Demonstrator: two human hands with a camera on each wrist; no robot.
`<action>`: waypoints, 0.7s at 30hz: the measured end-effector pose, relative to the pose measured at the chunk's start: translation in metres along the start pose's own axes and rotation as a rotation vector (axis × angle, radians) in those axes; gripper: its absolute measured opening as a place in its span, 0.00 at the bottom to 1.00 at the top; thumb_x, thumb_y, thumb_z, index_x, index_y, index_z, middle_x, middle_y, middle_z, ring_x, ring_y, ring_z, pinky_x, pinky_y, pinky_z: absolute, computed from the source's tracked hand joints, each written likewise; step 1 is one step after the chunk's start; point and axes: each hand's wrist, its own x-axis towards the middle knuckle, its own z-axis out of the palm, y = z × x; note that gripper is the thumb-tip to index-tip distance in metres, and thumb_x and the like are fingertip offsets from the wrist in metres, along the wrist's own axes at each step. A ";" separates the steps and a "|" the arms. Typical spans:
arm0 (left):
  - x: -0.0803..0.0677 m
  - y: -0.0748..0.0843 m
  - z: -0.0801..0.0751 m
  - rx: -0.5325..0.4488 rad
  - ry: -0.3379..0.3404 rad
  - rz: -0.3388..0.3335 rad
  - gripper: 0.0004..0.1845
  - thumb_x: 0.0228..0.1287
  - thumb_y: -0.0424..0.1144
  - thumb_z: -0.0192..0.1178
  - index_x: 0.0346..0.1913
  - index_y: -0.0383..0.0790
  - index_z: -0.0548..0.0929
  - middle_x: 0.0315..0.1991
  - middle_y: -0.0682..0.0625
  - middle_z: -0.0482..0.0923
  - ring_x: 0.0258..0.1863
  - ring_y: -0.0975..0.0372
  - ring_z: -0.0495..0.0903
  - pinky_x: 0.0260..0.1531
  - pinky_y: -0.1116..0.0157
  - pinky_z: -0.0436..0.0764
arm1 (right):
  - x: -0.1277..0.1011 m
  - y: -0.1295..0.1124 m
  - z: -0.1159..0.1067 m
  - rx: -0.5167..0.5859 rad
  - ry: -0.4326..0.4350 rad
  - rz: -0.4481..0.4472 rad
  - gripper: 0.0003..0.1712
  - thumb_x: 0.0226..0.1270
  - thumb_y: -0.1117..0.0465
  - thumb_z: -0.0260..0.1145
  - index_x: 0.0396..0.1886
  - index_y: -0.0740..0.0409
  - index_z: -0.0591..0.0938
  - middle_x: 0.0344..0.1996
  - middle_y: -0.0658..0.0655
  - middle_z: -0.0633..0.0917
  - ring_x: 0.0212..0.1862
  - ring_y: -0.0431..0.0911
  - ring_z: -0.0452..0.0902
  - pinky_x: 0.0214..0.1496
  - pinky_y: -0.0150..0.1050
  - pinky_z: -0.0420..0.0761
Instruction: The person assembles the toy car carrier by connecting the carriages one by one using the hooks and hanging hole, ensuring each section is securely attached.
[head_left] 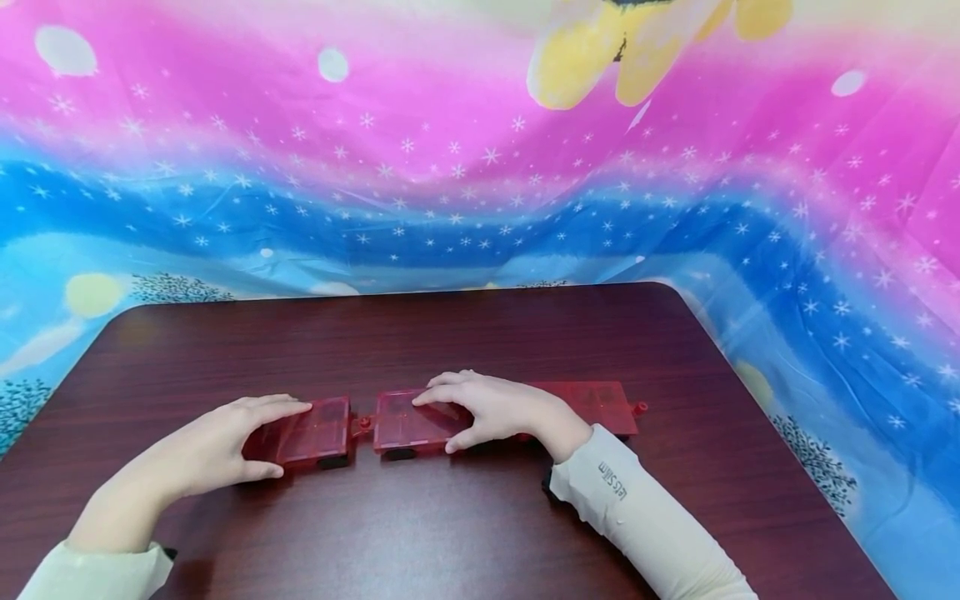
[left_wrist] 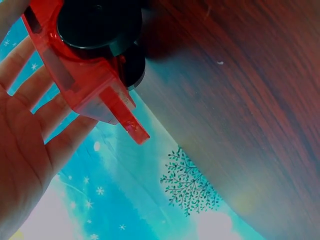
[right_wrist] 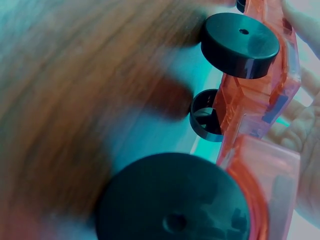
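Note:
Three see-through red toy wagons stand in a row on the table. My left hand grips the left wagon from its left end, fingers along the far side and thumb along the near side. My right hand holds the middle wagon from above and covers its right end. Between these two wagons is a small red hitch. Beyond my right wrist lies the right wagon, partly hidden. Black wheels show in the right wrist view. A red tow bar sticks out in the left wrist view.
The dark wood table has rounded far corners. A colourful cloth with snowflakes hangs behind it and down its right side. At the right wagon's outer end a red peg juts out.

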 end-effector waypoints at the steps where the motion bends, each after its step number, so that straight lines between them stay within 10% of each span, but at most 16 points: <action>1: 0.000 0.000 0.000 0.001 -0.003 -0.002 0.40 0.41 0.52 0.73 0.62 0.52 0.71 0.60 0.42 0.70 0.57 0.45 0.70 0.48 0.46 0.75 | 0.000 0.000 0.000 -0.001 0.001 0.000 0.40 0.54 0.44 0.68 0.67 0.35 0.64 0.66 0.46 0.64 0.64 0.43 0.60 0.62 0.43 0.70; 21: -0.004 0.004 -0.003 0.030 -0.005 -0.036 0.41 0.40 0.50 0.73 0.63 0.52 0.71 0.60 0.42 0.70 0.58 0.46 0.69 0.49 0.46 0.75 | -0.016 0.009 -0.004 -0.026 0.050 -0.006 0.39 0.54 0.44 0.68 0.67 0.37 0.65 0.67 0.48 0.64 0.69 0.43 0.57 0.69 0.59 0.53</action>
